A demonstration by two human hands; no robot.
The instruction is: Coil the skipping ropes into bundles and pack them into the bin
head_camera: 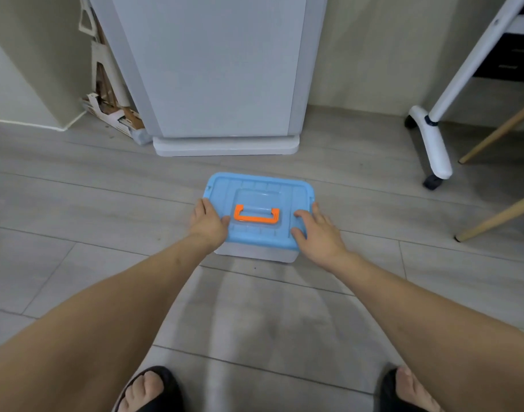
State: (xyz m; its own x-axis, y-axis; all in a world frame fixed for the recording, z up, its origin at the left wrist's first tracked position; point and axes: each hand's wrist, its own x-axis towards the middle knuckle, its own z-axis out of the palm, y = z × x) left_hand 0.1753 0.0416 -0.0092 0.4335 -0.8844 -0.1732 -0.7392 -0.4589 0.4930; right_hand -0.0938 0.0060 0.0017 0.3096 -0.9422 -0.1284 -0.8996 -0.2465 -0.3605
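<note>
A clear plastic bin (256, 255) stands on the floor in front of me, closed by a blue lid (259, 191) with an orange handle (256, 217) lying flat at its middle. My left hand (208, 221) grips the lid's left edge, thumb on top and fingers over the side. On the lid's right front part my right hand (317, 233) rests with its fingers spread. No skipping rope shows in this view. What lies inside the bin is hidden by the lid.
A grey-white fridge (219, 69) stands just behind the bin, with folded cardboard (112, 111) wedged at its left. At the right are a white wheeled stand (433, 144) and two wooden legs (498, 129). My sandalled feet (150, 391) are at the bottom edge.
</note>
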